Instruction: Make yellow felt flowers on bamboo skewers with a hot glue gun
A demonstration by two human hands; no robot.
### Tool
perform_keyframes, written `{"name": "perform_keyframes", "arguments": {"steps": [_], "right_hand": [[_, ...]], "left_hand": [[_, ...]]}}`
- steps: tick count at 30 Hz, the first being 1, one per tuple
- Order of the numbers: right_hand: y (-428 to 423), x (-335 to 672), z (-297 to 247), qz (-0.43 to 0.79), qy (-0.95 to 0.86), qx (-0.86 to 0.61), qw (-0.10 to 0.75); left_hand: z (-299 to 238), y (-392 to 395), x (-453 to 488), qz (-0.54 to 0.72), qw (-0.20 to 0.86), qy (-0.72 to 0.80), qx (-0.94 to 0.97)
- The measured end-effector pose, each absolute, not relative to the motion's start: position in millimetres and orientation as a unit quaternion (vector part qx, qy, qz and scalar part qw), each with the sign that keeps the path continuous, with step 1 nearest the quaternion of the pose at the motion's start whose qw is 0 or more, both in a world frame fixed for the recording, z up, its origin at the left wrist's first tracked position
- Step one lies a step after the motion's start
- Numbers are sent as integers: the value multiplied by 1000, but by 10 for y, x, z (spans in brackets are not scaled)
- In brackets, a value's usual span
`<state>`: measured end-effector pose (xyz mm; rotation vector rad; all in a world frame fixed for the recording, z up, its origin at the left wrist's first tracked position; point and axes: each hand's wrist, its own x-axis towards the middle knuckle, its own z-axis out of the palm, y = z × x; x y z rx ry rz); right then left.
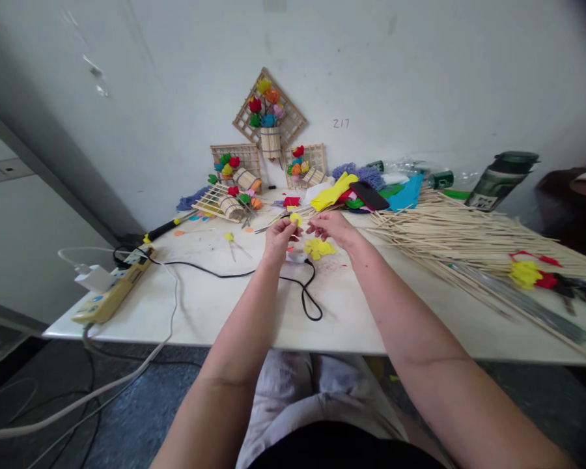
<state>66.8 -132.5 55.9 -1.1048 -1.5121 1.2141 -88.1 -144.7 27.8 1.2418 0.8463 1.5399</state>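
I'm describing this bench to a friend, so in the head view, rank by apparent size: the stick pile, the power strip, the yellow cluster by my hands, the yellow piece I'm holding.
1. Stick pile
2. Power strip
3. Yellow cluster
4. Yellow piece in your left hand, partly covered by fingers

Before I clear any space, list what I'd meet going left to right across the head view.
Power strip → yellow piece with thin stems → left hand → small yellow piece pinched in it → right hand → black smartphone → green-lidded bottle.
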Motion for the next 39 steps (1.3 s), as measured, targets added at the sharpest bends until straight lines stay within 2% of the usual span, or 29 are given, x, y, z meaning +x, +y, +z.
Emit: {"name": "perform_keyframes", "arguments": {"steps": [4, 9, 22, 28, 31, 36, 39], "right_hand": [[-1382, 626, 588, 598, -606, -403, 337], [-1387, 547, 556, 657, -594, -337, 320], [-1453, 421, 575, 496, -603, -455, 427], [-1408, 496, 566, 443, -628, -456, 449], [-1393, 559, 563, 435, -660, -442, 424], [-1441, 566, 606, 439, -694, -461, 336], [-1457, 534, 623, 440, -702, -461, 319]], "left_hand": [[283, -1446, -912, 655, 452, 342, 500], [265, -1411, -932, 666, 449, 340, 489], [255, -1379, -989, 656, 478, 357, 462], [257, -1361, -1036, 663, 520, 333, 423], [267, -1359, -1047, 670, 529, 328, 405], [247, -1333, -1071, 681, 529, 308, 402], [236, -1325, -1078, 680, 532, 302, 404]]}}
